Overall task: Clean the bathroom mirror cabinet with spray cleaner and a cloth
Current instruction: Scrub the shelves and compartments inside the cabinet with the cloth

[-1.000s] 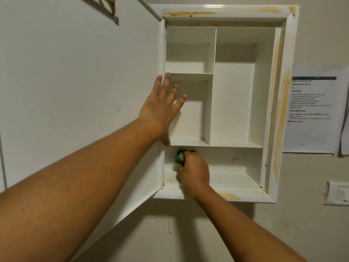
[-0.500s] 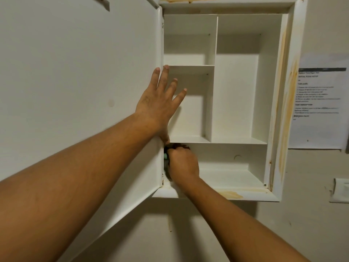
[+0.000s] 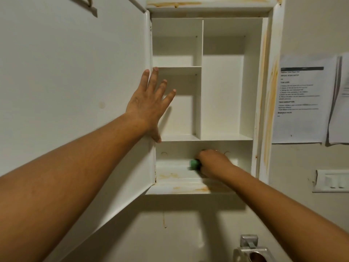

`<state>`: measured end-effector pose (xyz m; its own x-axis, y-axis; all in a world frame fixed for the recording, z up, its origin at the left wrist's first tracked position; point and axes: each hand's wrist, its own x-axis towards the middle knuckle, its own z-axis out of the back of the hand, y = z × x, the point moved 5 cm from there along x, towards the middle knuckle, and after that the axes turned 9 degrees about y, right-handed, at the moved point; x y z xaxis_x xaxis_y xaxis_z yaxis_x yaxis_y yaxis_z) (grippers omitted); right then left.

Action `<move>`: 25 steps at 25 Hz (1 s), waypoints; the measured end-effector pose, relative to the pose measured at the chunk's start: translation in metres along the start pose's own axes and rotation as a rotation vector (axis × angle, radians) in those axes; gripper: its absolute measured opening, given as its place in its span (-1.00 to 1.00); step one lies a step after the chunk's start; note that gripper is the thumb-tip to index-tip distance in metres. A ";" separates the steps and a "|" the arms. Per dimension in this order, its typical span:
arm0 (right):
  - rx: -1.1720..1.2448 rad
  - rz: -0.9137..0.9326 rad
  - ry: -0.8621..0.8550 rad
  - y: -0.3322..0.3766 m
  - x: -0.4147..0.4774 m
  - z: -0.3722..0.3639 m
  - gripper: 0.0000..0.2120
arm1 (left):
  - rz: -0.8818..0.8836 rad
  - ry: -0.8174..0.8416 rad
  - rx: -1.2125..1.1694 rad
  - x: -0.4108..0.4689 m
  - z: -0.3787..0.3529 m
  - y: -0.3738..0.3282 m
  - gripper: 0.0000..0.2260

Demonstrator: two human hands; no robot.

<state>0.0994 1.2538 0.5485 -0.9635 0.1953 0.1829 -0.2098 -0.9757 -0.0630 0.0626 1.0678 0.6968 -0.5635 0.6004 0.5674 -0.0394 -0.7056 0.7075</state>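
Right hand (image 3: pixel 213 163), grip closed round one green cloth (image 3: pixel 194 164), has moved from the left end to the centre of the mirror cabinet's (image 3: pixel 267 110) bottom shelf (image 3: pixel 175 173), lower centre of frame. Left hand (image 3: pixel 151 103), grip wide and flat, stays on the open door (image 3: pixel 75 72). Four compartments, shelf and frame stained orange; two printed sheets (image 3: pixel 300 99) on the beige wall, right.

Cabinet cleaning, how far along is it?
Upper shelves look clean. Right hand is wiping the bottom shelf with a green cloth while left hand presses the door open. Left to do: orange stains on that shelf's left side, front ledge and right frame.
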 end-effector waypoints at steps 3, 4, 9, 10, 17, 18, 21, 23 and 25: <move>-0.019 -0.170 -0.073 -0.052 -0.042 0.003 -0.81 | -0.004 -0.008 -0.009 0.002 0.000 0.001 0.39; -0.003 -0.184 -0.092 -0.050 -0.049 0.002 -0.83 | -0.007 -0.011 -0.008 0.002 0.000 0.000 0.40; 0.192 -0.047 -0.083 0.053 -0.006 -0.025 -0.76 | -0.006 -0.001 0.007 0.002 -0.003 -0.002 0.39; 0.231 0.016 -0.069 0.076 0.007 -0.029 -0.76 | -0.004 0.000 0.009 0.002 -0.003 -0.001 0.39; 0.204 0.245 -0.068 0.086 0.002 -0.024 -0.72 | -0.010 -0.011 0.000 0.001 -0.001 0.000 0.38; 0.145 0.187 -0.074 0.071 -0.002 -0.019 -0.73 | -0.010 -0.003 0.007 0.000 -0.001 0.000 0.37; 0.047 -0.067 -0.055 0.014 -0.025 -0.010 -0.82 | -0.015 0.001 0.012 0.000 -0.001 0.000 0.37; 0.034 -0.161 -0.078 -0.002 -0.033 -0.007 -0.86 | -0.017 -0.006 0.006 0.001 -0.001 0.000 0.37; 0.028 -0.150 -0.128 0.020 -0.024 -0.004 -0.85 | -0.015 0.005 0.010 0.001 -0.002 -0.001 0.37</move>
<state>0.1178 1.2297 0.5391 -0.8925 0.3263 0.3113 -0.3430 -0.9393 0.0009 0.0604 1.0684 0.6957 -0.5668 0.6091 0.5547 -0.0398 -0.6928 0.7200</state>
